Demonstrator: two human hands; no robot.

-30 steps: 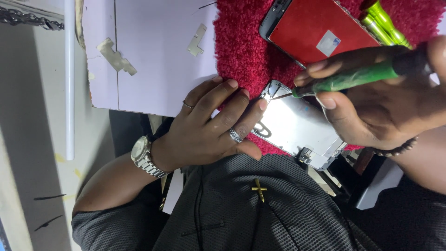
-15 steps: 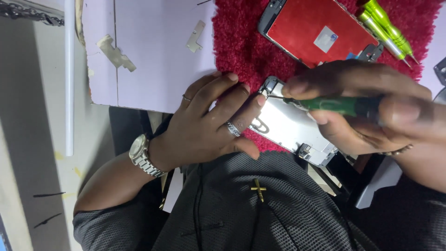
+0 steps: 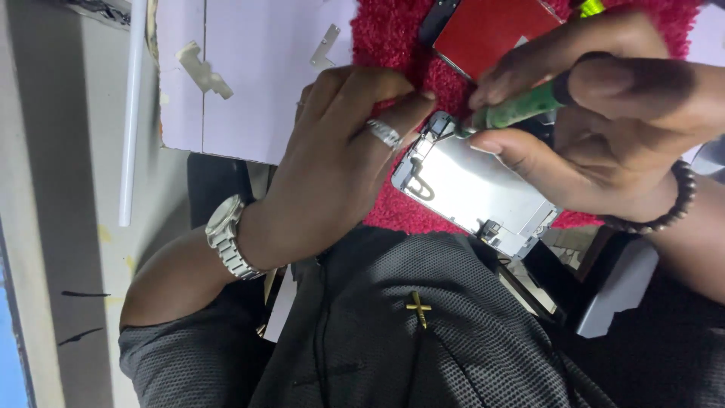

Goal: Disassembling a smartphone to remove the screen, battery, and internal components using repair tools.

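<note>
While the person looks down, the nearest thing is a dark grey shirt (image 3: 423, 340) with a small gold cross (image 3: 418, 307) on it, just below both hands. A silver watch (image 3: 226, 238) sits on the left wrist, close to the shirt.

Next comes the left hand (image 3: 340, 151). It lies flat with its fingers bent, and the fingertips press on the corner of a silver phone part (image 3: 472, 189). A silver ring (image 3: 384, 134) is on one finger. This hand holds nothing; it only pushes down to keep the phone part steady.

To the right, the right hand (image 3: 604, 128) is closed around a green screwdriver (image 3: 517, 108). The tip of the screwdriver touches the top corner of the phone part, right beside the left fingertips. A bead bracelet (image 3: 676, 204) goes round the right wrist.

The phone part lies tilted between the two hands, on a fuzzy red mat (image 3: 385, 38).

Farther off, just past the right hand, a red phone screen (image 3: 483, 30) lies on the same mat, partly hidden by the fingers. Past the left hand is a pale purple sheet (image 3: 249, 98) with small flat metal pieces (image 3: 202, 69) on it. A thin white rod (image 3: 132, 113) lies well away to the left of the left hand.
</note>
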